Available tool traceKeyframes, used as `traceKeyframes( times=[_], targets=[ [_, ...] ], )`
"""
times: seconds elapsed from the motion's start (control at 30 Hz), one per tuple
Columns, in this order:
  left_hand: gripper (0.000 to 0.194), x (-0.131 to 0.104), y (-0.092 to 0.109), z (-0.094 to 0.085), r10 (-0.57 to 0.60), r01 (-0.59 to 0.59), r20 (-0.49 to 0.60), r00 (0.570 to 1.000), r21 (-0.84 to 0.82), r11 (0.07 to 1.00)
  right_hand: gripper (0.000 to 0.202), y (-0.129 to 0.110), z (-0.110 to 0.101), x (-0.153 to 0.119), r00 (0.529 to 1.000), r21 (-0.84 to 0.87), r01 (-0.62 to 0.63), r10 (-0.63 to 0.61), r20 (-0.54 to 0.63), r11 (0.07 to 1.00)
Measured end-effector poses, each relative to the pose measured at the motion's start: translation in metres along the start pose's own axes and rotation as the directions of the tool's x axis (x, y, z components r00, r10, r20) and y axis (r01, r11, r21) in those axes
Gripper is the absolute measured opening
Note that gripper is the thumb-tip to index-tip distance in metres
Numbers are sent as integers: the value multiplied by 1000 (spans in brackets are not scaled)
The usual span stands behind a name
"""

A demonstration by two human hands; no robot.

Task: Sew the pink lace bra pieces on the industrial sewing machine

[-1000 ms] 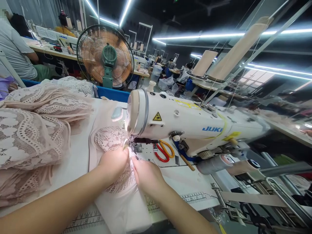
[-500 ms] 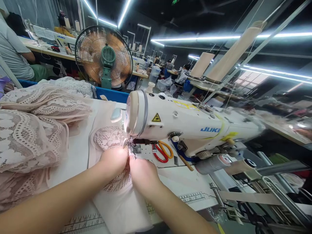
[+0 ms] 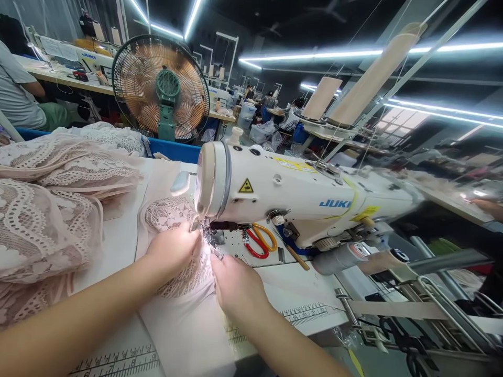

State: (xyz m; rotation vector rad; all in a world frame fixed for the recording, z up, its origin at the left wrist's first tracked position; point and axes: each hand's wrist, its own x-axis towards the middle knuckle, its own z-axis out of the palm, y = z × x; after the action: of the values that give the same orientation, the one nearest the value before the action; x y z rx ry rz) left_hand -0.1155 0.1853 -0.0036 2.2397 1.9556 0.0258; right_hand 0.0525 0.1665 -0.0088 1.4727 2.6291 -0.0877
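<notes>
lace-panelled fabric [image 3: 183, 319] at the needle of a juki zone-lit sewing machine [image 3: 251, 173].
blue "juki" lettering [image 3: 335, 203] legible on its side; yellow warning triangle [image 3: 246, 186] near the head. rear machine [image 3: 94, 60] also marked "juki". right hand [image 3: 238, 285] pinches the fabric's edge; left hand [image 3: 173, 252] lies on the lace beside the presser foot [image 3: 206, 234], whether pinching cannot be told.
</notes>
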Motion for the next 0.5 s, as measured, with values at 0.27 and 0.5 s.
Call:
traceKeyframes(
  times=[0.27,0.5],
  targets=[
    [67,-58,-24,3,141,-142,18,990,140,980,31,15,24,-28,976,68,199,-192,-99,978],
    [92,-59,-23,1,-26,16,171,985,63,998,36,20,32,-22,907,-10,319,-308,-286,948]
  ],
)
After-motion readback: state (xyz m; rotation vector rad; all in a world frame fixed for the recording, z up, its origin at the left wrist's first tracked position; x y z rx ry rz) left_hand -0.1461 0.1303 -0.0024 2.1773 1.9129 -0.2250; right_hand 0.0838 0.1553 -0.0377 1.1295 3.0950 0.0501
